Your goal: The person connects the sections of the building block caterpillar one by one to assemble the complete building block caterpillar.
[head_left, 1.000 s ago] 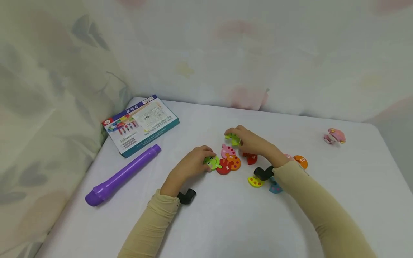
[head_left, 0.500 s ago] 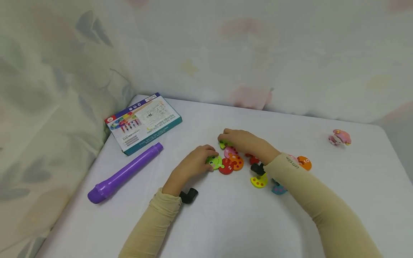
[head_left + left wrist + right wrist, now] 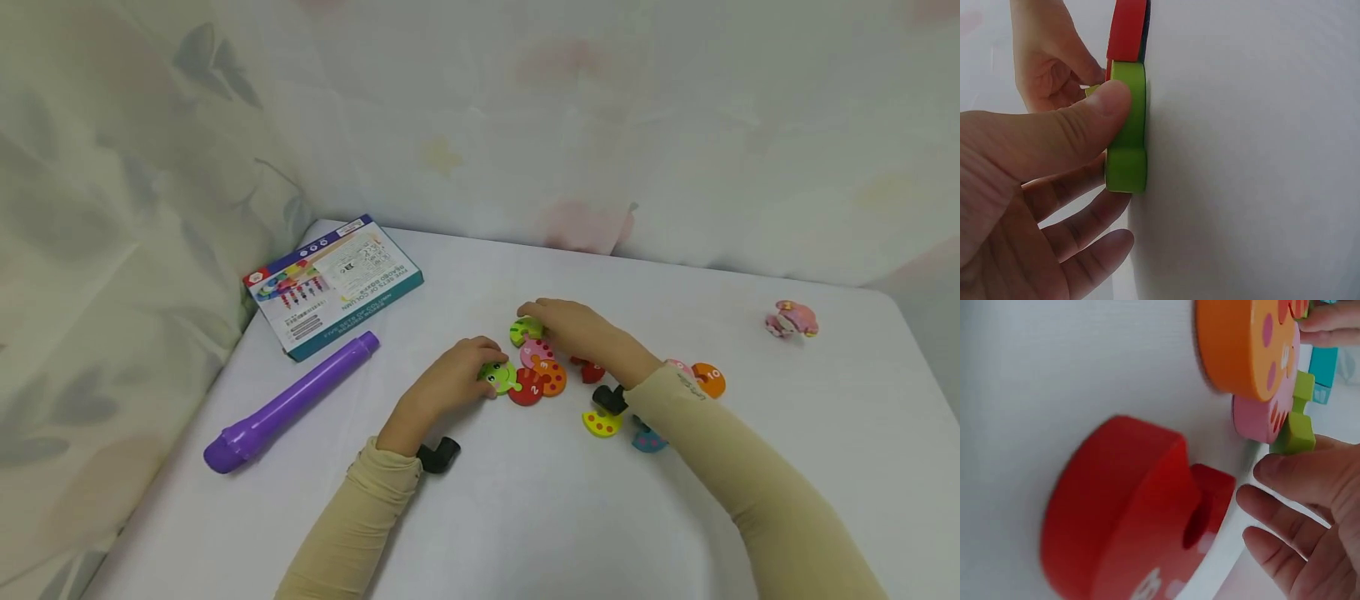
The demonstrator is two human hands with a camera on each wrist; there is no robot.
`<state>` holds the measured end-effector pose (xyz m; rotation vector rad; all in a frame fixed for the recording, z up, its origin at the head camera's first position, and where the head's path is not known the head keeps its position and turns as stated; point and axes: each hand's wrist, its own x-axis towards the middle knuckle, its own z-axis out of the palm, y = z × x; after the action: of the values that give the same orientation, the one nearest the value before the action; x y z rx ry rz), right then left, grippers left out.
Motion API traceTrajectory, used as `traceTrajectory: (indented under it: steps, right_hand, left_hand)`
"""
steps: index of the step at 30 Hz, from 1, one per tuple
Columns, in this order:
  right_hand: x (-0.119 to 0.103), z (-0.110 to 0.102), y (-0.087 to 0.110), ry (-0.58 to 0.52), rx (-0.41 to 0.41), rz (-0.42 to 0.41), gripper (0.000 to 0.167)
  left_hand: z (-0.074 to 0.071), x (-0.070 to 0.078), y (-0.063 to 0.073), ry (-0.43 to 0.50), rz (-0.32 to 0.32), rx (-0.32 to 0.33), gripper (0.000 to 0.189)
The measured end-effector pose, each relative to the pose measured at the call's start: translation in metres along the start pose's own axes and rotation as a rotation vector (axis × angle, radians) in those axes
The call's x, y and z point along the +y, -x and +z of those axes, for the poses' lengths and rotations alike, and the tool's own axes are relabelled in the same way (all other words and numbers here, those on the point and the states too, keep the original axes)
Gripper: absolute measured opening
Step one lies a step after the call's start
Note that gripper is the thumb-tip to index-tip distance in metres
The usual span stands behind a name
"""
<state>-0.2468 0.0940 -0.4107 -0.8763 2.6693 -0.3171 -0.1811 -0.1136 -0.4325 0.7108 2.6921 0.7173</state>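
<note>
My left hand [image 3: 453, 379] pinches the green smiling head piece [image 3: 500, 377] of a caterpillar number puzzle; the left wrist view shows the thumb on the edge of this green piece [image 3: 1127, 125]. Joined on from the head are a red piece [image 3: 527, 388] marked 2, an orange piece [image 3: 553, 379] marked 3 and a pink piece [image 3: 536, 354] marked 4. My right hand [image 3: 573, 329] holds a green striped piece [image 3: 523, 332] right at the pink one's far edge. In the right wrist view, thumb and fingers are at this green piece [image 3: 1297, 431], which is partly hidden.
Loose pieces lie under and beside the right forearm: red [image 3: 592, 372], yellow [image 3: 602, 423], blue [image 3: 648, 441], pink [image 3: 678, 367] and orange [image 3: 708, 380]. A puzzle box [image 3: 333, 287] and purple toy microphone [image 3: 292, 404] stand left. A pink figurine [image 3: 792, 319] is far right.
The right hand has brought the green striped piece down against the pink piece, then shifted slightly right, showing more of it. The left hand stays on the head piece.
</note>
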Motion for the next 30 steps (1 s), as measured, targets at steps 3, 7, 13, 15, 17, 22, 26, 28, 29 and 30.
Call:
traceTrajectory:
  steps: [3,7,13,15,17,22,26,28,29,30]
  right_hand:
    - [0.005,0.001,0.002,-0.091,0.012,0.018,0.044]
    - [0.009,0.002,0.005,-0.169,0.039,0.006,0.041]
    - [0.012,0.002,0.008,-0.237,0.045,-0.031,0.039]
    - [0.013,0.003,0.008,-0.242,0.043,-0.038,0.041]
    - [0.014,0.003,0.007,-0.243,0.043,-0.036,0.043]
    - [0.012,0.004,0.003,-0.216,0.063,-0.019,0.042]
    - [0.010,0.006,0.001,-0.197,0.094,-0.028,0.040]
    - [0.010,0.006,0.000,-0.197,0.106,-0.033,0.040]
    - [0.010,0.006,0.000,-0.198,0.108,-0.034,0.040]
    - [0.010,0.006,0.000,-0.205,0.108,-0.032,0.039]
  left_hand:
    - [-0.001,0.001,0.000,0.003,0.000,-0.002,0.048]
    - [-0.001,0.000,0.001,0.001,-0.006,-0.005,0.048]
    - [0.000,0.000,0.001,-0.005,-0.015,-0.005,0.049]
    - [0.000,0.000,0.001,-0.003,-0.019,-0.005,0.049]
    - [-0.001,0.000,0.002,0.000,-0.021,-0.005,0.049]
    - [-0.002,0.001,0.003,0.007,-0.015,-0.001,0.048]
    - [-0.002,0.001,0.002,0.010,0.001,0.010,0.048]
    - [-0.002,0.001,0.002,0.008,0.004,0.013,0.048]
    - [-0.002,0.001,0.002,0.007,0.004,0.013,0.048]
    - [-0.002,0.001,0.002,0.006,0.003,0.013,0.048]
